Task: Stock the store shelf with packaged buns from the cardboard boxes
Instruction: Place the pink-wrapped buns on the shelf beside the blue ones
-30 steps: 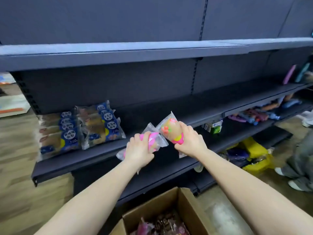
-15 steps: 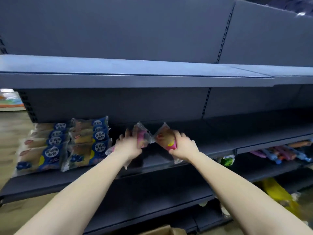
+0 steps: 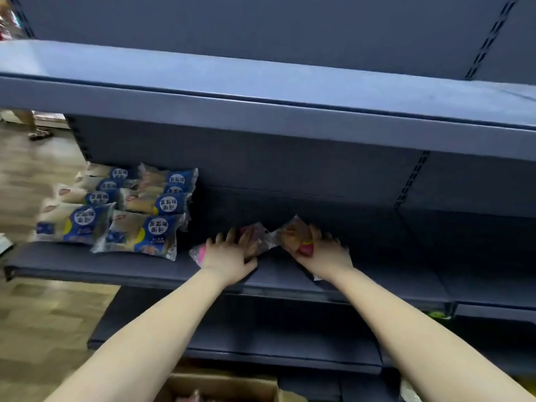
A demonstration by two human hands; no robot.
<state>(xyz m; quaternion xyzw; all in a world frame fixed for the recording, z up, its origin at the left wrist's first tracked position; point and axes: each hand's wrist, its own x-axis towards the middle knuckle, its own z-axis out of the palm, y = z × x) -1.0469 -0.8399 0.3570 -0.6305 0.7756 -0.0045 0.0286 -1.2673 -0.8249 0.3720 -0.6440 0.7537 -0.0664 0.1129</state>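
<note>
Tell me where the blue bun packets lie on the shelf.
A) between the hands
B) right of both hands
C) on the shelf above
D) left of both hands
D: the blue bun packets lie stacked at the left end of the shelf; the left hand, holding a pink packet, and the right hand, holding a brown packet, are both further right.

The left hand (image 3: pixel 229 253) and right hand (image 3: pixel 324 253) lowered bun packets (image 3: pixel 256 237) onto shelf (image 3: pixel 87 264).
</note>
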